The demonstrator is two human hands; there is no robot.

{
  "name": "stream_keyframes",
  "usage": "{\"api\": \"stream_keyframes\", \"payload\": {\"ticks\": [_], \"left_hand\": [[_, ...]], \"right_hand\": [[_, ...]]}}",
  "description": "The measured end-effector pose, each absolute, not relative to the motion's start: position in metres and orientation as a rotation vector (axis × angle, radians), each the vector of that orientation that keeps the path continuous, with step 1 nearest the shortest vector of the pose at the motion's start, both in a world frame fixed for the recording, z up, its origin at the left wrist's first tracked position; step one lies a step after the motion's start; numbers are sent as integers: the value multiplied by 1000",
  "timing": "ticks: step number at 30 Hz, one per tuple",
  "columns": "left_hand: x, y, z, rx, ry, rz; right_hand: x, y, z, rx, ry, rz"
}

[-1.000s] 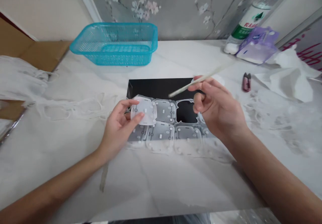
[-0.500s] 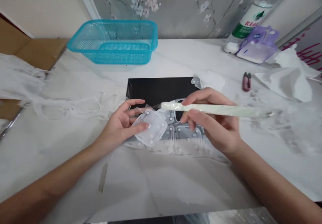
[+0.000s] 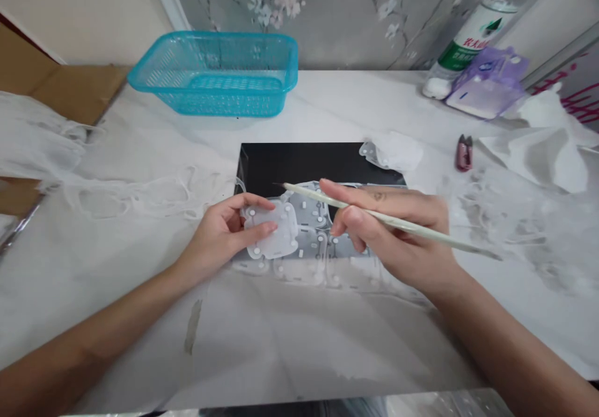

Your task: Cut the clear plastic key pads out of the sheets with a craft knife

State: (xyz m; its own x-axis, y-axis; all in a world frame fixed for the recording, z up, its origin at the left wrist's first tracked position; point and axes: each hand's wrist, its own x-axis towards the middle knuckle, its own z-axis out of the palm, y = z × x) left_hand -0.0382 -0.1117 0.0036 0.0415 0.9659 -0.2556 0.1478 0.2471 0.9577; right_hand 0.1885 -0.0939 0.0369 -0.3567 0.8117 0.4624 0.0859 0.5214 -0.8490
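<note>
My left hand (image 3: 223, 233) pinches a translucent white silicone pad (image 3: 274, 233) with small white dots, thumb on top, fingers behind it. The pad is one square at the left end of a silicone sheet (image 3: 313, 242) of joined squares that lies on a black mat (image 3: 304, 164). My right hand (image 3: 397, 230) holds a thin pale stick tool (image 3: 421, 228) like a pen, its pointed tip aimed left just above the held pad.
A turquoise plastic basket (image 3: 219, 73) stands at the back. A bottle (image 3: 468, 36), a purple tissue pack (image 3: 489, 83), a small dark red clipper (image 3: 464, 153) and crumpled white paper (image 3: 547, 148) lie at the right. Silicone scraps (image 3: 140, 195) spread over the left of the table.
My right hand turned the stick from pointing up and away to lying level, tip aimed left at the pad. My left hand lifted and tilted the pad, then lowered it back.
</note>
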Motion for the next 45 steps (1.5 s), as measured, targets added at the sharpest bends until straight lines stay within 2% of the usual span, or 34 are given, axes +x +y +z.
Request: {"api": "stream_keyframes", "payload": {"ticks": [4,14,22,37,45], "left_hand": [[-38,-111,6,1083,1255,897],[-36,-113,3,1451,1317,961],[-34,-113,-3,1268,1460,1142],[-39,-115,-4,1284,1461,1039],[-32,-111,-5,1256,1536,1143]], "right_hand": [[184,-96,38,-797,-1733,1029],[182,-100,28,-870,-1375,1088],[184,-96,28,-908,-1326,1068],[184,-93,35,-956,-1180,1209],[185,-94,35,-941,-1161,1231]]}}
